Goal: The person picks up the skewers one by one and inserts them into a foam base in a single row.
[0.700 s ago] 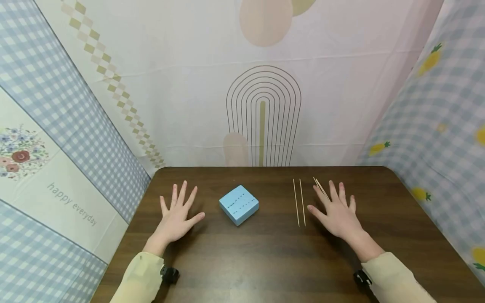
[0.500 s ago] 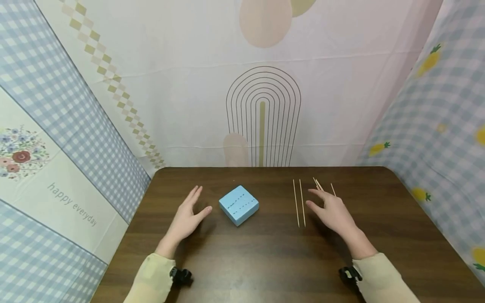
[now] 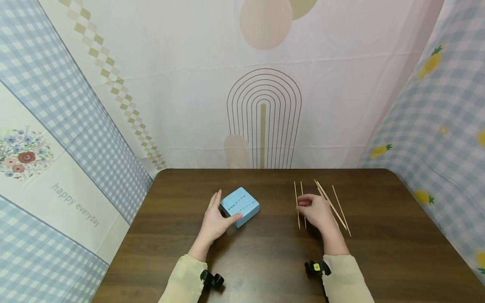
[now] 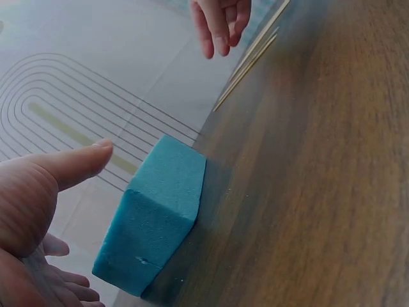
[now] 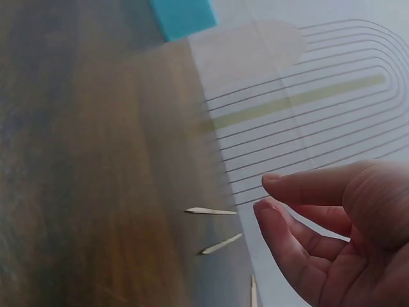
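Head view, blue block: lies flat on the bench (image 3: pixel 265 261), left of the sticks, one corner toward the person; two rows of dark marks face up, likely so they stay within reach.
Left hand (image 3: pixel 214 219): its grip is spread wide around the near-left side of the blue block (image 3: pixel 239 206), thumb at the near corner and fingers along the left side; the left wrist view shows a gap between thumb and block, so it seems placed to steady the block rather than clasping it. Whether the fingers touch cannot be told.
Right hand (image 3: pixel 316 212): over the two left sticks (image 3: pixel 296 191), its grip curved, thumb and forefinger nearly meeting with nothing between them in the right wrist view; such a narrow gap would suit something thin.
Left sticks: roughly parallel and apart, which should make one easy to single out.
Right sticks (image 3: pixel 335 210): bunched and slanting beside the right wrist, with one lone stick (image 3: pixel 341 210) farther right, perhaps kept aside as a supply.
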The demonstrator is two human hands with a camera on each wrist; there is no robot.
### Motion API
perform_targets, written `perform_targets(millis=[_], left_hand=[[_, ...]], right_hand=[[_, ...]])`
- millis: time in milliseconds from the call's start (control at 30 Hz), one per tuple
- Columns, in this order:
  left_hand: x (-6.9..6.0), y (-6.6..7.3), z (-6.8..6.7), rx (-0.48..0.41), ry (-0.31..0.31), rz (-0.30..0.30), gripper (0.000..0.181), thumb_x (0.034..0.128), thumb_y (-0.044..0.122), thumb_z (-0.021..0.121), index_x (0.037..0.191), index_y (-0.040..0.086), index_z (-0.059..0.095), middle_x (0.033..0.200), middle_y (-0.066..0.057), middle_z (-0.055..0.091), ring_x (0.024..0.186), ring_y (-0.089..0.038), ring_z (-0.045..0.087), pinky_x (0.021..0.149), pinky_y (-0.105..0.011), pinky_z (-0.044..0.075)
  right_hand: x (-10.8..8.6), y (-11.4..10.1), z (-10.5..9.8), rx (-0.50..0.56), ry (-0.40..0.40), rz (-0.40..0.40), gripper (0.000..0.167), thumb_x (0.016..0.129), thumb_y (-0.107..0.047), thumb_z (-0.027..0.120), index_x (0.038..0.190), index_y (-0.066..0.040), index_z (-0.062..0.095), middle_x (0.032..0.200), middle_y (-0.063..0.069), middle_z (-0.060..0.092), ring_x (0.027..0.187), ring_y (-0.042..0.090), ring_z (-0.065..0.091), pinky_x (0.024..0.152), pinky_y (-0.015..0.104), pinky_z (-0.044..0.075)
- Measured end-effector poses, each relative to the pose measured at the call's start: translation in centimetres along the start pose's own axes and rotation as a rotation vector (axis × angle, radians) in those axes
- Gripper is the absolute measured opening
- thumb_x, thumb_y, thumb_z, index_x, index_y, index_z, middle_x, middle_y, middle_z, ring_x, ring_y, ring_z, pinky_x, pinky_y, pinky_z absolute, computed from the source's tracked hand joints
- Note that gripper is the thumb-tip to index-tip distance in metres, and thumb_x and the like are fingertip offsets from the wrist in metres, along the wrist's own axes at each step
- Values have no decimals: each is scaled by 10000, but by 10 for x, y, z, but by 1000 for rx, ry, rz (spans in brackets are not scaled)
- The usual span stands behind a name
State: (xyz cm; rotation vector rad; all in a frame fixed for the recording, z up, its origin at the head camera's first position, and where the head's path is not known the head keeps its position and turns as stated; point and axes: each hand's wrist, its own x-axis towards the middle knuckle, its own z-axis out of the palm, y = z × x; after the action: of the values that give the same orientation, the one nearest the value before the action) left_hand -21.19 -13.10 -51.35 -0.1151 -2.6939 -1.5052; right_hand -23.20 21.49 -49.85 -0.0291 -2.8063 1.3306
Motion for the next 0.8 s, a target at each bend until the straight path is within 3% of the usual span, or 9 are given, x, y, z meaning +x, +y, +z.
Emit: perform_targets(millis=[400, 633, 800], left_hand=[[-3, -3, 4, 32, -25, -12, 1173, 792, 362, 975, 1670, -21, 297, 1695, -248, 333, 1532, -453, 362, 1179, -611, 367], [-1, -5, 8, 71, 4, -24, 1170, 764, 349, 992, 1641, -62, 335, 1645, -285, 402, 1481, -460, 437, 1154, -595, 404], [0, -6, 9, 44, 39, -53, 1138, 720, 351, 1017, 1597, -49, 413, 1514, -269, 556, 1331, -411, 579, 1089, -566, 464]], right_hand=[[2, 3, 14, -69, -2, 11, 304, 926, -52, 802, 1223, 3, 769, 1112, 158, 776, 1047, 360, 710, 901, 543, 553], [3, 6, 16, -89, 6, -3, 300, 908, -29, 811, 1204, 5, 775, 1091, 159, 780, 1037, 373, 717, 903, 554, 557], [5, 6, 16, -89, 7, -2, 302, 896, -4, 811, 1196, 4, 777, 1079, 156, 779, 1033, 373, 718, 899, 554, 557]])
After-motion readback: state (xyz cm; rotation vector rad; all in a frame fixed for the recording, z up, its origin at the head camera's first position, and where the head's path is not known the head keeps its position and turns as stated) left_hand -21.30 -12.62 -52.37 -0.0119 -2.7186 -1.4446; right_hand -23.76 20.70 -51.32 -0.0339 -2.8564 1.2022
